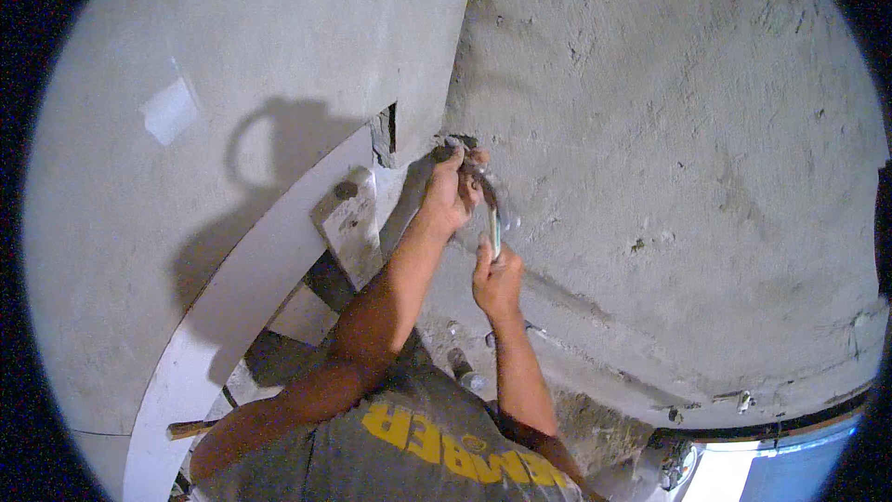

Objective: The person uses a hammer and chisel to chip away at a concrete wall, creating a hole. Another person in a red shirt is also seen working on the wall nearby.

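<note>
My left hand (451,185) is up at a dark hole (460,141) in the rough plastered wall, close to the inside corner. Its fingers pinch the upper end of a bent strip or tube (495,219); the exact kind cannot be told. Below it, my right hand (498,279) is closed around the lower end, thumb along a pale and green stretch. Between the hands the piece bows out to the right. My left fingers partly hide the hole and the upper end.
A long white board (279,223) edges the smooth wall at left. Beside it stands a stained block (352,223) with a dark round spot. A slot (387,132) opens near the corner. A pipe stub (467,373) lies low, and a groove (578,300) runs right.
</note>
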Demonstrator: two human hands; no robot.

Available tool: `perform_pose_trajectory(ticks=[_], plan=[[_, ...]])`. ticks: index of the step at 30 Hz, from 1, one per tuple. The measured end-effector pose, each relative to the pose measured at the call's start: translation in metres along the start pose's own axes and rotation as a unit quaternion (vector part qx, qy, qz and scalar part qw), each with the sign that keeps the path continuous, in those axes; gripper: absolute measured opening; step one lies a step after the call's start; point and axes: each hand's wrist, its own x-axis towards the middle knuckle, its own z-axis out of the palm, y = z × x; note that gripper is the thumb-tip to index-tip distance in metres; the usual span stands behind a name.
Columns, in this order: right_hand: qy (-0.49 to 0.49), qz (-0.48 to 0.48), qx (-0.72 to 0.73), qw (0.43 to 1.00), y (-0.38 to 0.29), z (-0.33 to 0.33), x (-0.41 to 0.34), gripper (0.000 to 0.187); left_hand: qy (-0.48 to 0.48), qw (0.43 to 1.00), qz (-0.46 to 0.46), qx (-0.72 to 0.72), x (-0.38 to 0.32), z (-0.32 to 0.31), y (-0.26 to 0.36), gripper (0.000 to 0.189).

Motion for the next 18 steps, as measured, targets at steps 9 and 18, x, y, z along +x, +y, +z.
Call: perform_pose_trajectory(ticks=[9,18], plan=[[0.009,-0.029,-0.011,0.999,-0.021,-0.013,0.018,0.041,0.007,0.999,0.04,0.036,-0.011,0.02,0.006,0.026],[-0.045,0.219,0.204,0.953,-0.027,-0.06,-0.045,0.044,-0.13,0.976,-0.035,-0.171,0.0,-0.025,0.025,0.015]])
